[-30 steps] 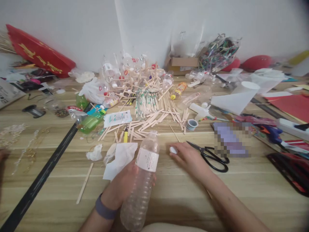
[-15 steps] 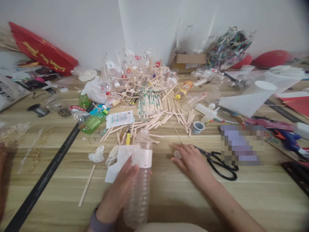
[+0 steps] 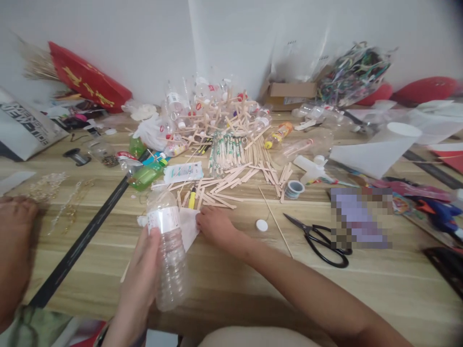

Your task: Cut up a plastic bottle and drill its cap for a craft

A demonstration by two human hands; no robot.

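My left hand point(image 3: 144, 260) is wrapped around a clear plastic bottle point(image 3: 171, 270) with a white label, held upright with a slight tilt above the table. My right hand point(image 3: 217, 225) reaches across to the left, its fingers closed at the right edge of a piece of white paper point(image 3: 188, 229). Part of that paper is hidden behind the bottle. To the right of my right hand lie a small white cap point(image 3: 262, 225), a thin wooden skewer point(image 3: 277, 224) and black-handled scissors point(image 3: 318, 241).
Wooden sticks point(image 3: 227, 183) and a heap of clear bottles point(image 3: 202, 96) fill the back. A green bottle point(image 3: 148, 174) lies near a black strip point(image 3: 83, 238). At left rests another person's hand point(image 3: 14, 241). A white paper cone point(image 3: 379, 149) stands at right.
My right hand has left the cap and moved left to the paper. My left hand has carried the bottle leftward. At the left, the other person's hand has come further into view.
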